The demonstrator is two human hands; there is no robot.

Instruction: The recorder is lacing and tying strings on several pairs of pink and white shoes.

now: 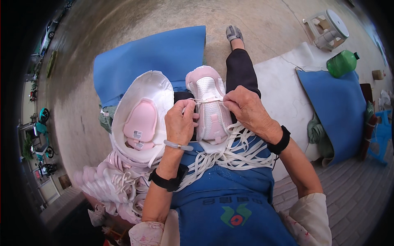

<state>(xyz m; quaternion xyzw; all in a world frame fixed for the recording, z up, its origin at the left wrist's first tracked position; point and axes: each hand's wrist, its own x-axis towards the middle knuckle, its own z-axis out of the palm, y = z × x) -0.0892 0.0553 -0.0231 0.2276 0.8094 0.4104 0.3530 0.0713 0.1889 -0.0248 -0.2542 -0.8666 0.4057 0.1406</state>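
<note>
A pink and white mesh sneaker upper [210,119] lies on my lap, its toe away from me. A white shoelace [207,99] runs across it, pulled between my two hands. My left hand [180,121] pinches the lace at the upper's left edge. On the right edge, my right hand [248,110] pinches the lace with thumb and fingertips. Loose white laces [230,158] spread over my blue apron [213,188] below the upper. Close by my left hand stands an open white container [123,119] with pink insole-shaped pieces [141,119] inside.
Many pink and white shoe uppers [106,180] are heaped at my lower left. Blue mats [152,53] lie ahead and to the right. A green bottle [342,63], a white stool [328,28] and a blue plastic stool [379,137] stand at the right. My leg stretches forward.
</note>
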